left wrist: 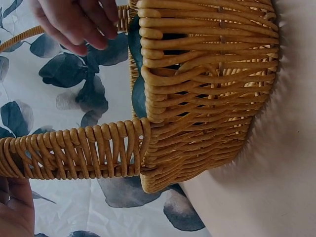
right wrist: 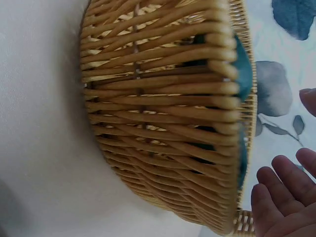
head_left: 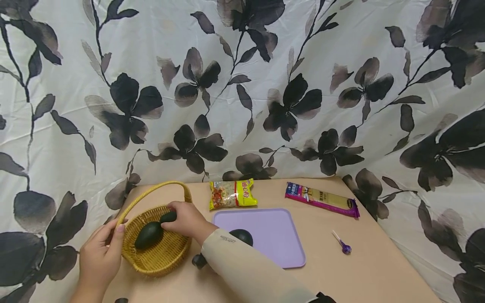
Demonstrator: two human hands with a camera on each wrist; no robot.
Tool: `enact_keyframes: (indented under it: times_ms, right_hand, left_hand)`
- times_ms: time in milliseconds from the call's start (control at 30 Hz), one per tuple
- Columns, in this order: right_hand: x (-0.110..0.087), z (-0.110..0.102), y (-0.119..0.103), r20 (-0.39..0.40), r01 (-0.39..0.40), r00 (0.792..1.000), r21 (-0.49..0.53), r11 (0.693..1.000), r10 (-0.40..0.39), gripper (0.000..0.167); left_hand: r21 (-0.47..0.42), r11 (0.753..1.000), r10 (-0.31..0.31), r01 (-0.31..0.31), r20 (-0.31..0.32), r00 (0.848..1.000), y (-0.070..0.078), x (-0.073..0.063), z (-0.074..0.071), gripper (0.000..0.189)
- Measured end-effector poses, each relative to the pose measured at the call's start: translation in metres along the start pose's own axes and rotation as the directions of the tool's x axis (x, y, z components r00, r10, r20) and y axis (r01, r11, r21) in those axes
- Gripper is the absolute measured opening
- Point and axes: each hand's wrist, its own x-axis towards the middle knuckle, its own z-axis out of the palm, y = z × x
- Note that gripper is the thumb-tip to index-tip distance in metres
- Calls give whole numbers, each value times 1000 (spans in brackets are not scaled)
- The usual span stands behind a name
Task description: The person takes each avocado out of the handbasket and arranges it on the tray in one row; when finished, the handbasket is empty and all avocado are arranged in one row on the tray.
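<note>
The wicker basket (head_left: 161, 263) stands upright at the left of the table, its arched handle raised. My left hand (head_left: 100, 254) grips the handle's left side near the rim, thumb in front and fingers behind. Inside the basket lies a smooth, dark green, avocado-shaped fruit (head_left: 149, 235). Another rounded dark green piece (head_left: 168, 216) shows beside it, partly covered by my right hand (head_left: 187, 219). In the right wrist view, the fingers of that hand (right wrist: 289, 197) are loosely extended above the rim, with nothing between them. Both dark green rounded shapes (left wrist: 138, 96) show over the rim in the left wrist view.
A purple tray (head_left: 261, 219) lies right of the basket, bearing a dark round item (head_left: 242, 236) partly behind my sleeve. A small dark object (head_left: 198, 261) sits near the basket. Farther back are a yellow snack bag (head_left: 233, 194) and a long purple packet (head_left: 322, 200); a lollipop (head_left: 345, 247) lies at right.
</note>
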Motion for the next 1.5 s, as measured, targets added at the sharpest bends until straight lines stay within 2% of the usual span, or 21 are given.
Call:
enact_keyframes:
  times_ms: [400,567,633,800,1000,1167,1267,1500]
  right_hand:
    - [18,13,9,19,-14,1000,-163,987,17,58]
    - [21,18,13,33,6,999,-230,973,2,57]
    - [20,20,13,42,28,999,-263,964,-18,55]
    - [14,25,13,48,99,995,-387,917,-87,52]
    - [9,30,12,38,96,995,-470,878,-89,62]
    - [9,32,13,20,102,994,-508,855,-106,60]
    - [10,33,15,14,107,993,-483,869,-115,56]
    - [9,28,19,19,119,993,-295,948,-119,55]
  left_hand:
    - [-7,1000,-28,28,0,1000,1,0,2,21]
    - [-18,1000,-10,10,-7,1000,0,1,0,21]
    - [-22,1000,-3,3,-2,1000,-1,1,-1,21]
    - [-15,1000,2,-2,7,1000,-3,0,-1,21]
    - [-14,1000,9,-9,11,1000,-2,2,0,22]
    - [-8,1000,11,-11,23,1000,0,4,0,24]
    - [-7,1000,5,-5,25,1000,1,3,0,24]
    - [-11,1000,5,-5,22,1000,3,2,-1,24]
